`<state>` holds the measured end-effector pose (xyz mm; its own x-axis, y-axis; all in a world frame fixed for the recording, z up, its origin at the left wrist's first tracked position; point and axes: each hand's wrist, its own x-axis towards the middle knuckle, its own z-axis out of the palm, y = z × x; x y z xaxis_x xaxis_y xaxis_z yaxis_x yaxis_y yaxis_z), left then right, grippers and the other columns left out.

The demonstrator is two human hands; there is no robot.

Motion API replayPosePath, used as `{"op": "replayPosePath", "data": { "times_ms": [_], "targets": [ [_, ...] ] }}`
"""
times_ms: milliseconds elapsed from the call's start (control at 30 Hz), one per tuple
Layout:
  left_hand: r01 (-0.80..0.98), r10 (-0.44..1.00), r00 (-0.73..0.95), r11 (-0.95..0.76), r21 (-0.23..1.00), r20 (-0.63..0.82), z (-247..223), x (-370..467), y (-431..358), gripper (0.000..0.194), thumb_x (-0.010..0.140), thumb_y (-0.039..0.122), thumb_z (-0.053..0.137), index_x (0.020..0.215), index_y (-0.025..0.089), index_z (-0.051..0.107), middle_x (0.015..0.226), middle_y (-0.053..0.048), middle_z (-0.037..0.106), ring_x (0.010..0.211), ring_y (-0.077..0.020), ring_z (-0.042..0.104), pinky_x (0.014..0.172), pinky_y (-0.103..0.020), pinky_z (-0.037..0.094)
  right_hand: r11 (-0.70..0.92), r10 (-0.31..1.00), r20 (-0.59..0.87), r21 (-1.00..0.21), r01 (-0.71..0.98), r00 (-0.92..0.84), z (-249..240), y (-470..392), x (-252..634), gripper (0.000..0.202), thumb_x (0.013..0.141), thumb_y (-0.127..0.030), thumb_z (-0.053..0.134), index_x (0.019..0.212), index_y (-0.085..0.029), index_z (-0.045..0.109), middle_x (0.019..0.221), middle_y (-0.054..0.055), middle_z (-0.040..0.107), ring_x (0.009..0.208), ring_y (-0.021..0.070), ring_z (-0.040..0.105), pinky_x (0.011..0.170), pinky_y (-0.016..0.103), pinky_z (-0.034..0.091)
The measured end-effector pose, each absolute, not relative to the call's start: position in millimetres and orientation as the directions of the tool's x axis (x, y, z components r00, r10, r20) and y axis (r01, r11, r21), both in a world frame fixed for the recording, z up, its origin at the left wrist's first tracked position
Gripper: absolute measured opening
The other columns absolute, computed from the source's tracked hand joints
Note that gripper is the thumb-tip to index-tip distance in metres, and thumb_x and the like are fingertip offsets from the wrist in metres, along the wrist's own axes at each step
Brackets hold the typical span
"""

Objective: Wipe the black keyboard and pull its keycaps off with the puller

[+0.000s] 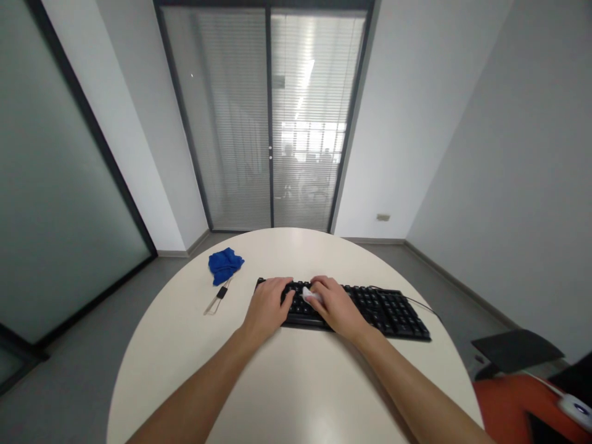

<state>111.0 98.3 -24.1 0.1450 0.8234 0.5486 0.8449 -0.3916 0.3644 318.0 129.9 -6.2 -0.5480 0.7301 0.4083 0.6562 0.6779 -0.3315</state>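
A black corded keyboard (383, 311) lies across the round table. My left hand (268, 305) is over its left end, fingers closed on the far edge and thumb resting by the keys. In my right hand (335, 305) a small crumpled white tissue (312, 295) is pinched between thumb and fingers, against the keys left of the middle. Part of the tissue is hidden under the fingers. To the left of my left hand lie a crumpled blue cloth (224, 265) and a keyboard keycap puller-like wire tool (218, 297) with a black middle.
The pale round table (277, 394) has a curved edge on all sides. A cable (423, 306) runs off its right side. At the lower right stands an orange chair (509, 407) with a white device (576, 410) on it. Glass panels with blinds (305, 123) are behind.
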Motion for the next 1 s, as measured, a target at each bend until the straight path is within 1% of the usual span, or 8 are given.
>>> {"op": "replayPosePath", "data": {
  "times_ms": [100, 233, 400, 533, 700, 833, 900, 1000],
  "targets": [
    [0.806, 0.813, 0.2, -0.454, 0.38, 0.547, -29, 112, 95, 0.029, 0.094, 0.022, 0.052, 0.122, 0.021, 0.059, 0.121, -0.007, 0.067, 0.111, -0.0231, 0.06, 0.101, -0.041, 0.045, 0.665, 0.746, 0.4, -0.397, 0.633, -0.532, -6, 137, 303, 0.022, 0.094, -0.041, 0.056, 0.094, -0.022, 0.066, 0.103, 0.007, 0.063, 0.1, 0.0232, 0.059, 0.091, 0.035, 0.045],
    [0.81, 0.824, 0.189, -0.438, 0.39, 0.534, -36, 109, 97, 0.034, 0.089, 0.023, 0.061, 0.123, 0.02, 0.059, 0.122, -0.007, 0.067, 0.111, -0.0251, 0.06, 0.099, -0.043, 0.046, 0.537, 0.842, 0.369, -0.652, 0.536, -0.394, -15, 147, 292, 0.031, 0.088, -0.044, 0.063, 0.108, -0.021, 0.059, 0.089, 0.001, 0.064, 0.079, 0.0183, 0.061, 0.074, 0.029, 0.046],
    [0.81, 0.821, 0.164, -0.429, 0.401, 0.548, -32, 115, 94, 0.025, 0.087, 0.029, 0.067, 0.11, 0.023, 0.064, 0.109, -0.004, 0.07, 0.1, -0.0245, 0.061, 0.088, -0.039, 0.05, 0.484, 0.867, 0.355, -0.766, 0.423, -0.35, -25, 144, 291, 0.026, 0.081, -0.043, 0.071, 0.089, -0.021, 0.059, 0.076, -0.002, 0.063, 0.069, 0.0162, 0.057, 0.065, 0.026, 0.043],
    [0.789, 0.799, 0.143, -0.448, 0.42, 0.583, -31, 117, 92, 0.016, 0.09, 0.025, 0.062, 0.106, 0.023, 0.067, 0.103, -0.004, 0.071, 0.096, -0.0225, 0.062, 0.084, -0.036, 0.05, 0.509, 0.823, 0.361, -0.81, 0.289, -0.438, -23, 136, 295, 0.02, 0.088, -0.038, 0.064, 0.098, -0.022, 0.063, 0.086, 0.001, 0.068, 0.077, 0.0173, 0.061, 0.072, 0.028, 0.047],
    [0.725, 0.758, 0.132, -0.513, 0.459, 0.639, -32, 111, 96, 0.021, 0.092, 0.024, 0.062, 0.112, 0.024, 0.067, 0.106, -0.003, 0.072, 0.099, -0.0205, 0.063, 0.087, -0.034, 0.049, 0.443, 0.798, 0.349, -0.892, 0.086, -0.491, -24, 134, 299, 0.022, 0.093, -0.038, 0.058, 0.106, -0.021, 0.057, 0.104, 0.006, 0.071, 0.095, 0.0192, 0.067, 0.086, 0.033, 0.051],
    [0.652, 0.749, 0.209, -0.586, 0.481, 0.629, -32, 109, 99, 0.013, 0.094, 0.023, 0.059, 0.104, 0.022, 0.068, 0.1, -0.002, 0.072, 0.095, -0.0185, 0.063, 0.086, -0.031, 0.049, 0.431, 0.816, 0.347, -0.898, 0.087, -0.463, -26, 137, 299, 0.017, 0.094, -0.038, 0.058, 0.1, -0.022, 0.054, 0.104, 0.006, 0.073, 0.097, 0.0196, 0.068, 0.091, 0.036, 0.05],
    [0.65, 0.759, 0.173, -0.567, 0.506, 0.628, -32, 109, 99, 0.011, 0.093, 0.023, 0.06, 0.101, 0.021, 0.068, 0.097, -0.003, 0.071, 0.092, -0.0184, 0.063, 0.084, -0.031, 0.049, 0.514, 0.813, 0.417, -0.842, 0.164, -0.406, -25, 138, 300, 0.015, 0.092, -0.036, 0.061, 0.096, -0.022, 0.059, 0.105, 0.006, 0.071, 0.1, 0.0209, 0.065, 0.092, 0.036, 0.049],
    [0.638, 0.776, 0.113, -0.536, 0.553, 0.621, -33, 112, 98, 0.011, 0.091, 0.022, 0.063, 0.101, 0.02, 0.067, 0.098, -0.004, 0.072, 0.092, -0.0188, 0.065, 0.084, -0.031, 0.05, 0.603, 0.792, 0.516, -0.746, 0.282, -0.326, -22, 141, 300, 0.013, 0.088, -0.033, 0.067, 0.093, -0.022, 0.068, 0.096, 0.006, 0.069, 0.091, 0.0215, 0.064, 0.083, 0.035, 0.05]
  ]
}}
